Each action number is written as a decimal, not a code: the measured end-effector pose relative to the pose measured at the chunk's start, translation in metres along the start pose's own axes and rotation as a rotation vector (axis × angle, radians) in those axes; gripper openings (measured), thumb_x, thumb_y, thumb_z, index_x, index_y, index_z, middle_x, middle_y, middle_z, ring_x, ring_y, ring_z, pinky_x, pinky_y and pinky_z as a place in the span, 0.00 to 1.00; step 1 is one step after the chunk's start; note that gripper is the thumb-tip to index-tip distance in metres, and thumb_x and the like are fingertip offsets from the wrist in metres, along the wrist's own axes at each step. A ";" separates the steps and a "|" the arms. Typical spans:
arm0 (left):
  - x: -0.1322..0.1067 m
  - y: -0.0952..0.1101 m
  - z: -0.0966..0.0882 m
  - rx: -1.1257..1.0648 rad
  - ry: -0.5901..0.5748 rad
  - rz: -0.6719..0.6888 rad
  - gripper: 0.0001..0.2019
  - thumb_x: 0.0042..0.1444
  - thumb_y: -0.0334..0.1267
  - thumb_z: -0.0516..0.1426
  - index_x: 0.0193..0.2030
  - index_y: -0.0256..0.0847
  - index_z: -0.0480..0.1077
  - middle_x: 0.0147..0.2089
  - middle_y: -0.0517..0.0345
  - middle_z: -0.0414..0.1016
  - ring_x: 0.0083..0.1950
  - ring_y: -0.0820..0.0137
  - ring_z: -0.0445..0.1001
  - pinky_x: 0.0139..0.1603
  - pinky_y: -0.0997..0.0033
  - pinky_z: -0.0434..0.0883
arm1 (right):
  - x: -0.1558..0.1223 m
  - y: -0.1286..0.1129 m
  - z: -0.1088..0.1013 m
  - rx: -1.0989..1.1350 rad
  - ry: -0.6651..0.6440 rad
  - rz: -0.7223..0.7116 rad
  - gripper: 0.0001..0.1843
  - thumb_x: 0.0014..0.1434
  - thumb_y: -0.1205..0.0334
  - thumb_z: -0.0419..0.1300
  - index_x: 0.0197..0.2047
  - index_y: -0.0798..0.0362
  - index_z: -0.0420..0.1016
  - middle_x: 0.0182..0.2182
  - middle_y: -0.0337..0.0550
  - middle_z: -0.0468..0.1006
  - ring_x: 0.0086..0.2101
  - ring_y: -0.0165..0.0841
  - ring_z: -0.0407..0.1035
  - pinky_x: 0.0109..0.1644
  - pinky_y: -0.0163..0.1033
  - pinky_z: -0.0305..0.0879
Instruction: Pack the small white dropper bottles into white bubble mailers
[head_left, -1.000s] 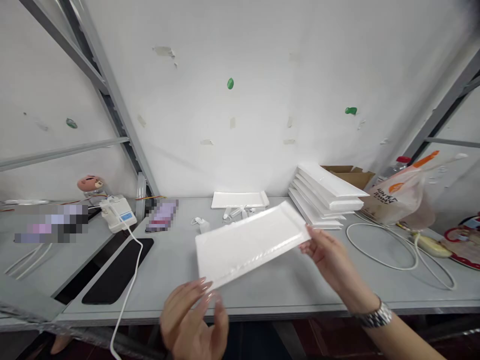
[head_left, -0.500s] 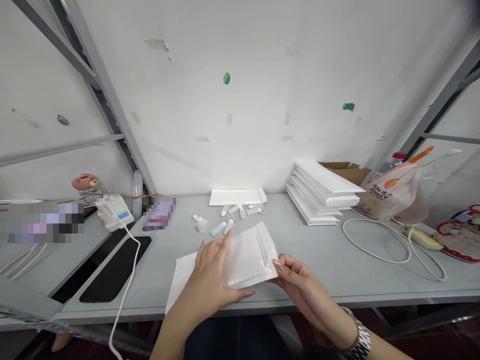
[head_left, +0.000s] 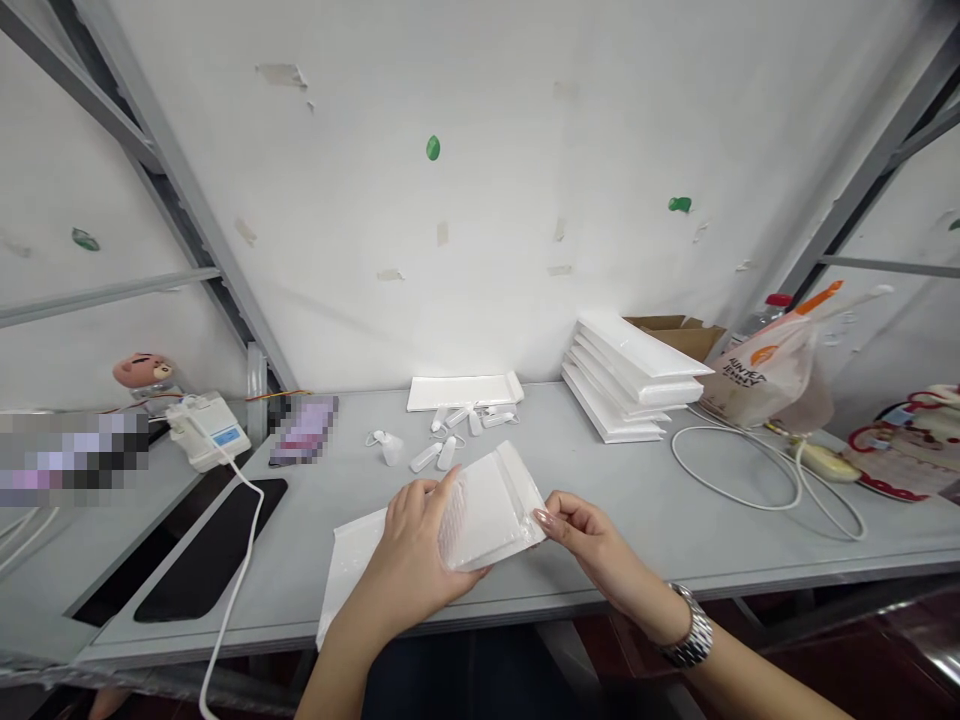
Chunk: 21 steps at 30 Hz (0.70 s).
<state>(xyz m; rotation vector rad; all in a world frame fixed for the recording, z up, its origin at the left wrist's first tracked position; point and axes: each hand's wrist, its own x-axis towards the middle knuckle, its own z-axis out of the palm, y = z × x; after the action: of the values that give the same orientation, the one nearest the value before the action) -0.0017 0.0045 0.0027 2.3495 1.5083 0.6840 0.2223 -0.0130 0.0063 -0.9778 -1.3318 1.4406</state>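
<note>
A white bubble mailer (head_left: 487, 510) is held above the front of the desk, its flap end toward the right. My left hand (head_left: 416, 550) grips its left part, thumb below and fingers above. At the right end, my right hand (head_left: 581, 535) pinches the corner by the flap strip between thumb and fingers. Another white mailer (head_left: 351, 548) lies on the desk, partly under my left hand and forearm. Beyond the held mailer are several small translucent white bottles with loops (head_left: 450, 440). Behind these, one more white mailer (head_left: 463, 391) lies against the wall.
A stack of white mailers (head_left: 634, 385) stands at the back right, before a cardboard box (head_left: 679, 338). Farther right are a plastic bag (head_left: 765, 375) and a looped white cable (head_left: 735, 500). On the left lie a black pad (head_left: 214, 550) and a white power adapter (head_left: 206, 430).
The view has shifted slightly, so most things sit a little farther left. Both hands keep hold of the mailer in nearly the same pose.
</note>
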 end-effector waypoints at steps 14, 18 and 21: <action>0.007 0.002 0.001 0.178 0.176 0.088 0.40 0.43 0.36 0.58 0.65 0.45 0.49 0.43 0.53 0.66 0.49 0.57 0.62 0.55 0.51 0.57 | -0.005 -0.002 -0.007 -0.383 0.100 -0.056 0.17 0.60 0.49 0.52 0.26 0.52 0.60 0.24 0.35 0.62 0.28 0.28 0.58 0.34 0.35 0.56; 0.008 0.001 0.000 0.325 0.315 0.126 0.37 0.46 0.35 0.57 0.64 0.43 0.51 0.39 0.54 0.66 0.46 0.59 0.63 0.56 0.51 0.57 | 0.001 0.004 -0.008 -0.507 0.176 -0.043 0.16 0.60 0.50 0.52 0.27 0.52 0.64 0.25 0.39 0.68 0.28 0.31 0.62 0.33 0.38 0.61; 0.009 0.000 0.003 0.435 0.361 0.108 0.38 0.45 0.36 0.58 0.65 0.41 0.51 0.43 0.50 0.66 0.47 0.58 0.63 0.58 0.49 0.54 | 0.002 0.005 -0.002 -0.656 0.341 -0.292 0.10 0.59 0.56 0.55 0.41 0.51 0.68 0.36 0.46 0.71 0.36 0.36 0.66 0.42 0.44 0.65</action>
<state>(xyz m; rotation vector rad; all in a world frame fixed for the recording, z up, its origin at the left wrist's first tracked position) 0.0033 0.0131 0.0024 2.7566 1.8471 0.9273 0.2234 -0.0106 0.0009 -1.3047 -1.6329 0.5774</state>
